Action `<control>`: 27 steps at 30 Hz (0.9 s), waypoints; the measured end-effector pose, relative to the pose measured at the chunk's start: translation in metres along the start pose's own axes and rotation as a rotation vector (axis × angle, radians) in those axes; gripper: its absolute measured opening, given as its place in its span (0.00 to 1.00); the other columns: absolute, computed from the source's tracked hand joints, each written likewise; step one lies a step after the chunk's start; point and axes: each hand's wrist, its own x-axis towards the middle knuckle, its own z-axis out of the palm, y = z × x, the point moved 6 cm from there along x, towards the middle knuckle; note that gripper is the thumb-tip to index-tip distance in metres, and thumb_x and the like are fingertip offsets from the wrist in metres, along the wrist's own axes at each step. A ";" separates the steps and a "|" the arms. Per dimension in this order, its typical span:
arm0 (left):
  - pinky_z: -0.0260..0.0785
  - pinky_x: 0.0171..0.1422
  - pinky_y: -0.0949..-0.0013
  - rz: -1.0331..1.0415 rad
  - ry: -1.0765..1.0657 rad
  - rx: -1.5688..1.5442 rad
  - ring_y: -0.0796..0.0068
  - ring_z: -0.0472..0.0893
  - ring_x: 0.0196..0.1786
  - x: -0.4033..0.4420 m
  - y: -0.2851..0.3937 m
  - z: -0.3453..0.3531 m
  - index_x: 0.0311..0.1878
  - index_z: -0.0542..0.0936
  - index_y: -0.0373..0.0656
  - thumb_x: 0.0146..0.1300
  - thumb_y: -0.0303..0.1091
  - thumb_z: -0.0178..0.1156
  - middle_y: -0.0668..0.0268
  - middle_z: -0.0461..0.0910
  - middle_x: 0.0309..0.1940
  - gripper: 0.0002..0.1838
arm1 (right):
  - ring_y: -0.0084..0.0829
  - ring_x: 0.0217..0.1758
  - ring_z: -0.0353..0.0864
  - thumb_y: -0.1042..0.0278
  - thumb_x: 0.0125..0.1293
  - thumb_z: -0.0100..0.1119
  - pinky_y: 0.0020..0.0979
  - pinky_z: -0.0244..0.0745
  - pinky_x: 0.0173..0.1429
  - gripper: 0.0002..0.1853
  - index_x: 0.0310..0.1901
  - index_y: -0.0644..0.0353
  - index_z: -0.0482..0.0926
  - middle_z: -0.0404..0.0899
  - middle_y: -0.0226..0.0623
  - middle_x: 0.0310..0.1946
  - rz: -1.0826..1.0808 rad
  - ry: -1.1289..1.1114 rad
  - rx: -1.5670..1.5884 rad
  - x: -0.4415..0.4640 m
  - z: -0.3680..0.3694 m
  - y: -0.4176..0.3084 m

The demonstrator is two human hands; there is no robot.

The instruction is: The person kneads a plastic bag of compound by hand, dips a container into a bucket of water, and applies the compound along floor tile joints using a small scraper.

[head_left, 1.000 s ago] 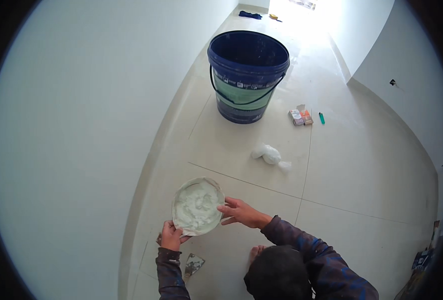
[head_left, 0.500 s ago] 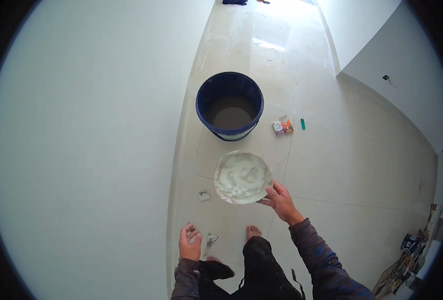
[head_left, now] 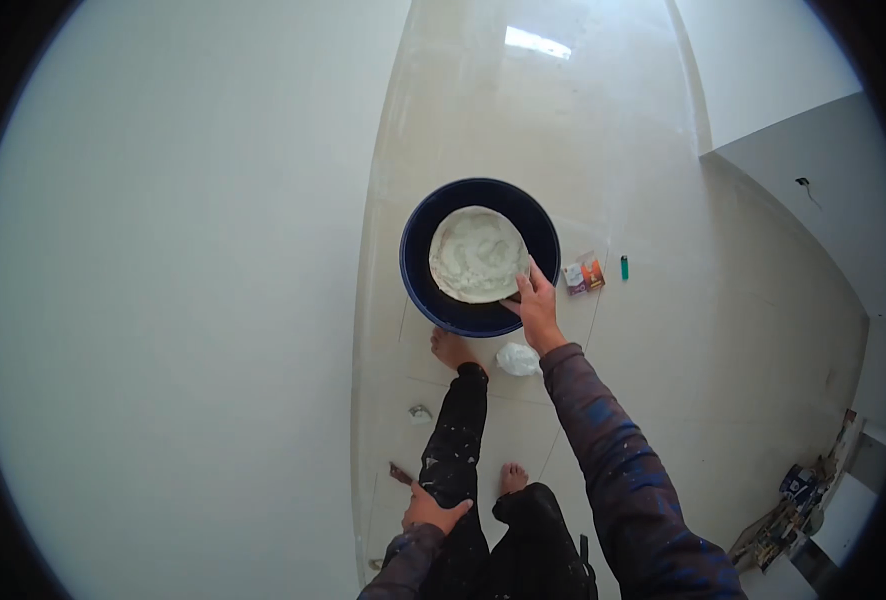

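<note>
My right hand [head_left: 535,305] grips the right rim of a round bowl [head_left: 478,254] full of whitish paste. The bowl is over the mouth of a dark blue bucket [head_left: 413,290], whose inside is largely hidden by it. Lower down, my left hand [head_left: 436,510] rests at the knee of my black trousers, thumb spread from the fingers, with no bowl in it. Just beyond its fingers a brown handle-like piece [head_left: 400,473] shows beside the leg.
A knotted white plastic bag [head_left: 517,359] lies below the bucket. Right of it are small boxes [head_left: 583,274] and a green lighter [head_left: 624,267]. A small scraper-like piece [head_left: 420,413] lies left of my leg. Assorted items [head_left: 801,500] stand at the lower right.
The bowl has moved forward from near my body to over the bucket, in my right hand. My left hand has let go of it and come down to my knee. One foot has stepped forward.
</note>
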 end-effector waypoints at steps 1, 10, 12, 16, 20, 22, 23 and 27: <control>0.72 0.68 0.50 -0.035 -0.006 0.011 0.45 0.79 0.64 0.012 0.007 -0.009 0.76 0.55 0.37 0.44 0.67 0.77 0.45 0.74 0.65 0.65 | 0.40 0.67 0.77 0.72 0.80 0.45 0.45 0.82 0.64 0.30 0.80 0.60 0.54 0.69 0.45 0.71 0.052 -0.003 0.004 0.018 0.003 0.015; 0.72 0.67 0.50 -0.114 -0.100 0.038 0.48 0.80 0.62 0.033 0.051 -0.059 0.71 0.61 0.40 0.44 0.63 0.78 0.48 0.79 0.60 0.58 | 0.45 0.69 0.75 0.75 0.79 0.47 0.49 0.83 0.63 0.28 0.78 0.58 0.59 0.66 0.48 0.73 0.112 0.319 -0.336 0.095 -0.005 0.123; 0.72 0.67 0.50 -0.121 -0.142 0.022 0.48 0.79 0.63 0.034 0.051 -0.060 0.72 0.60 0.40 0.45 0.62 0.78 0.48 0.77 0.62 0.58 | 0.45 0.69 0.76 0.75 0.79 0.48 0.48 0.84 0.62 0.28 0.78 0.58 0.60 0.66 0.48 0.74 0.067 0.344 -0.419 0.098 -0.008 0.133; 0.72 0.67 0.50 -0.130 -0.153 -0.004 0.49 0.78 0.65 0.040 0.052 -0.057 0.73 0.61 0.40 0.45 0.61 0.78 0.48 0.77 0.62 0.58 | 0.46 0.70 0.75 0.73 0.75 0.54 0.40 0.74 0.70 0.28 0.75 0.63 0.64 0.71 0.54 0.70 -0.025 0.427 -0.513 0.093 0.006 0.113; 0.72 0.67 0.49 -0.131 -0.165 -0.022 0.49 0.78 0.64 0.043 0.053 -0.061 0.73 0.61 0.41 0.45 0.61 0.78 0.48 0.77 0.62 0.57 | 0.49 0.71 0.75 0.73 0.72 0.59 0.38 0.67 0.75 0.29 0.72 0.67 0.68 0.74 0.58 0.68 -0.122 0.455 -0.613 0.091 0.018 0.096; 0.73 0.66 0.51 -0.121 -0.135 -0.011 0.49 0.80 0.62 0.044 0.054 -0.063 0.71 0.63 0.40 0.45 0.60 0.79 0.49 0.79 0.59 0.56 | 0.50 0.71 0.75 0.73 0.71 0.60 0.39 0.67 0.75 0.29 0.72 0.67 0.68 0.74 0.58 0.68 -0.139 0.458 -0.639 0.090 0.024 0.089; 0.74 0.65 0.52 -0.106 -0.103 -0.004 0.49 0.82 0.60 0.045 0.056 -0.064 0.69 0.65 0.39 0.44 0.59 0.80 0.49 0.81 0.57 0.54 | 0.50 0.71 0.75 0.73 0.71 0.61 0.39 0.68 0.74 0.29 0.72 0.66 0.68 0.74 0.58 0.67 -0.162 0.462 -0.666 0.090 0.026 0.085; 0.74 0.65 0.52 -0.112 -0.108 0.003 0.49 0.82 0.60 0.045 0.058 -0.065 0.69 0.65 0.39 0.44 0.59 0.80 0.49 0.81 0.57 0.54 | 0.50 0.70 0.76 0.73 0.70 0.63 0.40 0.68 0.74 0.29 0.71 0.66 0.69 0.75 0.58 0.66 -0.155 0.451 -0.651 0.091 0.029 0.086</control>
